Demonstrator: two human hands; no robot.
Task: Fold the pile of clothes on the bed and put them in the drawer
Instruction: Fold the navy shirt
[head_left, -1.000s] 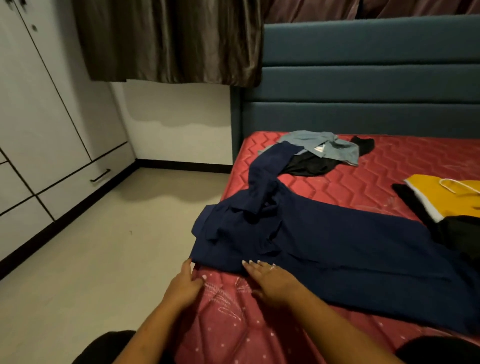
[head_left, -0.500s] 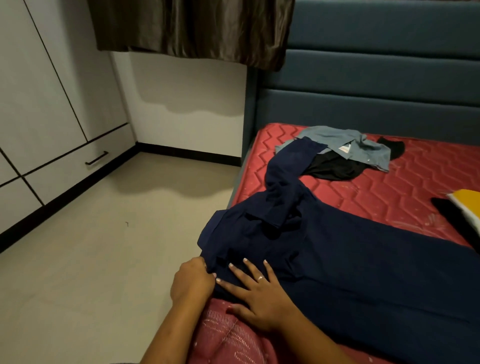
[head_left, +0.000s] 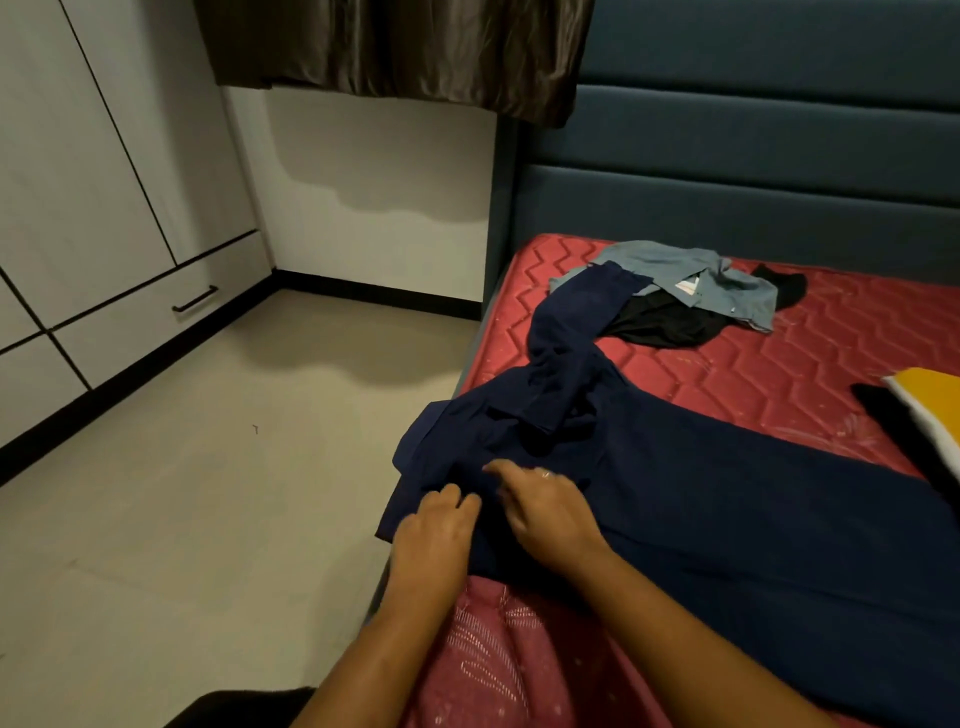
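**A:** Where's the piece being folded?

**B:** The navy garment (head_left: 727, 519) lies spread over the near corner of the bed (head_left: 810, 364). Its top end is rumpled right at the mattress edge. One sleeve (head_left: 566, 332) trails up to the blue shirt (head_left: 691, 280) and the black top (head_left: 670, 325).

**A:** And the hands?

**B:** Both are on the rumpled end, close together. The right hand (head_left: 550, 514) lies on the cloth with its fingers spread fairly straight — pressing, I'd say, not gripping. The left hand (head_left: 436, 530) has its fingers bent down at the cloth's edge, but I cannot tell whether they pinch it.

**A:** So the step is flattening before the first fold?

**B:** That's my reading. To do it well, hold one hand as an anchor and sweep the other outward, pushing the bunched folds away from the edge rather than toward it. That corner already overhangs the floor side and could slide off.

**A:** What about the sleeve?

**B:** Lift it clear of the other clothes first — drag it and they come along. Lay it across the body, then fold along straight lines.

**A:** Much left?

**B:** Plenty, by the look of it. The other pieces lie unfolded, and the drawer (head_left: 145, 317) by the far wall is closed.
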